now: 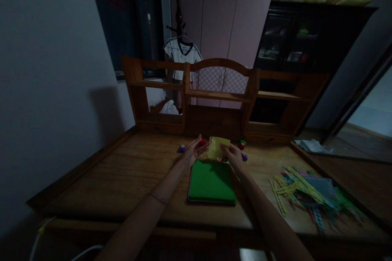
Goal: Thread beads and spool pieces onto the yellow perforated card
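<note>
My left hand (192,151) is curled around a small red craft punch (201,142), which is partly hidden by the fingers. In my right hand (234,157) is a sheet of yellow paper (217,146), pinched at its right edge and held up beside the left fingers. Dark round holes show near the paper's upper left corner. Just below both hands lies a green stack of sheets (212,181). A purple punch (181,149) sits left of my left hand. Another purple punch (244,156) and a red and green one (242,144) are right of my right hand.
Small pale paper bits lie on the wooden desk (137,175) beneath the hands. A tangled heap of yellow, green and blue punched strips (309,195) covers the desk's right side. A wooden shelf unit (219,96) rises along the back edge.
</note>
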The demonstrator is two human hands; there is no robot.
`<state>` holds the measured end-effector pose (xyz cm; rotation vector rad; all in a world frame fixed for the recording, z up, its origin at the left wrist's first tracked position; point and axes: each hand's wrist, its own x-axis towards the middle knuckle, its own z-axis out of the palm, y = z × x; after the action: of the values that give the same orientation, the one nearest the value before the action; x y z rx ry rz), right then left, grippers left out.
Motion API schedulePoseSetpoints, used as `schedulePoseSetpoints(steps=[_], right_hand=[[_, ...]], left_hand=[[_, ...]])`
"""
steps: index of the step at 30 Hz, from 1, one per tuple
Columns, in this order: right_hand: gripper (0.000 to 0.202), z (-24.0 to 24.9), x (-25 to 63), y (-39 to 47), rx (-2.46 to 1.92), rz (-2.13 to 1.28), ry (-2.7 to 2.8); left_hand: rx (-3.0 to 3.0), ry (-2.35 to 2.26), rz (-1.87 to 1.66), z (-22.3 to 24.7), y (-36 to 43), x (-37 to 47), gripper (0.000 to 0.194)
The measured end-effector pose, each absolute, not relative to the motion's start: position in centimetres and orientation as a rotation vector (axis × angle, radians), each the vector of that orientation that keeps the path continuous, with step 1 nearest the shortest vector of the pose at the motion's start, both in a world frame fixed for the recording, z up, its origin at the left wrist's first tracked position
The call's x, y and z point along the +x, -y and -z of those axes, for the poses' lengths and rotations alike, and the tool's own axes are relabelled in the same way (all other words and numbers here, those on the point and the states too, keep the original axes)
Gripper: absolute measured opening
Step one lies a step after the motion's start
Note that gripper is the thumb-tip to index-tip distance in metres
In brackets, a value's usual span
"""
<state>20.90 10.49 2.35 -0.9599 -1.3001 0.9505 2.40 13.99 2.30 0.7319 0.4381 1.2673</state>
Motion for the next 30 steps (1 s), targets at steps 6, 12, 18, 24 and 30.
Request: schedulePoseSetpoints(steps=[6, 12, 18, 24, 30], right_hand=[[0.040, -2.4, 20.9, -10.4, -0.940, -0.954, 1.324], [0.039, -1.8, 21.3, -11.1, -1.000, -0.882, 1.285], [0.034, -1.8, 21.5, -11.3, -0.995, -0.815, 1.292], [0.035, -1.9, 21.5, -11.4, -1.007, -0.815, 1.316], [0.031, -1.3, 21.7, -11.6, -0.987, -0.763, 1.339]], left_hand=[[0.773, -0.478, -1.270, -2.3, -14.1, 2.3, 0.032], [0.863, -0.638, -1.383, -1.5, -14.8, 1.9, 0.043], [1.079, -0.708, -1.391, -0.5, -15.5, 2.3, 0.046], [1.292, -0.726, -1.336, 0.2, -16.2, 2.6, 0.050], [1.425, -0.680, -1.274, 0.1, -15.9, 2.5, 0.048]])
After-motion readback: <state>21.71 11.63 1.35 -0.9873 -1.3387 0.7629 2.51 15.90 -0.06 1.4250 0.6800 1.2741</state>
